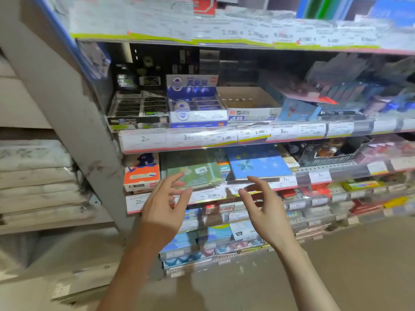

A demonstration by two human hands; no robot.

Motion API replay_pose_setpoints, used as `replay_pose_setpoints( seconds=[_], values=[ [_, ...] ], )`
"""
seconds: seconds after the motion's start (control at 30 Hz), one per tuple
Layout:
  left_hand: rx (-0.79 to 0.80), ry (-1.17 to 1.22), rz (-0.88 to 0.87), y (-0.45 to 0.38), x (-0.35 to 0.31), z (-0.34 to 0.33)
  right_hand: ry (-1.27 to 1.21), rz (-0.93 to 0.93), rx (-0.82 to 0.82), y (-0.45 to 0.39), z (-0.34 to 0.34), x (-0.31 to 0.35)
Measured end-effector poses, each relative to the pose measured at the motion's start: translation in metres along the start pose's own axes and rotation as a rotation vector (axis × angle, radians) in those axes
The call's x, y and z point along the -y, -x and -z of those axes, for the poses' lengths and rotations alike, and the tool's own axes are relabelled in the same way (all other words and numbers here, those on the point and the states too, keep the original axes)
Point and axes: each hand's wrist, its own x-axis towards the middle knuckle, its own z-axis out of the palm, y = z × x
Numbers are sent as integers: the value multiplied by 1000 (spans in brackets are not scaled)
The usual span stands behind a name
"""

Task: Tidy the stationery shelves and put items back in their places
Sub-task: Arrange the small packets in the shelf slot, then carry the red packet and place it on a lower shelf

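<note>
Shop aisle, pale floor [336, 265], tall shelving unit [74, 113] with price tags along every edge [247, 135]. Off to the left, a separate rack with stacked whitish folded packs [36, 176]. Pretty blurry all over, so tag text mostly unreadable.

Upper shelf: black display tray [139, 108], blue-and-white box [195, 104], nearly empty open cardboard box [249, 102] just beside it. Shelf below: orange-and-white box [141, 173] at the left end, then a green notebook [195, 171] lying flat, then a blue notebook [258, 164] with a flower print, tilted, touching the shelf lip. Lower tiers crammed with small flat packs.

Left hand [164, 203] and right hand [267, 207] both raised in front of the notebook shelf, fingers spread and loosely curled, holding nothing. Left fingertips near the green one; contact impossible to tell.
</note>
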Motion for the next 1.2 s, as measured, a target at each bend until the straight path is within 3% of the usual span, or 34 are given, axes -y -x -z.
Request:
replay_pose_setpoints(
  seconds=[0.33, 0.5, 0.77, 0.93, 1.03, 1.2],
  values=[
    [-100, 145, 142, 1, -61, -125, -55, 54, 17, -56, 111, -72],
    [-144, 195, 104, -9, -109, -167, -81, 89, 10, -90, 164, -91],
    [-307, 197, 40, -70, -192, -165, -188, 124, -136, -157, 209, -59],
    [-241, 201, 84, -121, -217, -158, -252, 32, -88, -189, 207, -14],
    [-172, 171, 196, -138, -226, -159, -285, -47, 2, -198, 205, 6],
    [-117, 278, 277, -152, -227, -161, -381, -121, 58, -201, 201, 14]
  ],
)
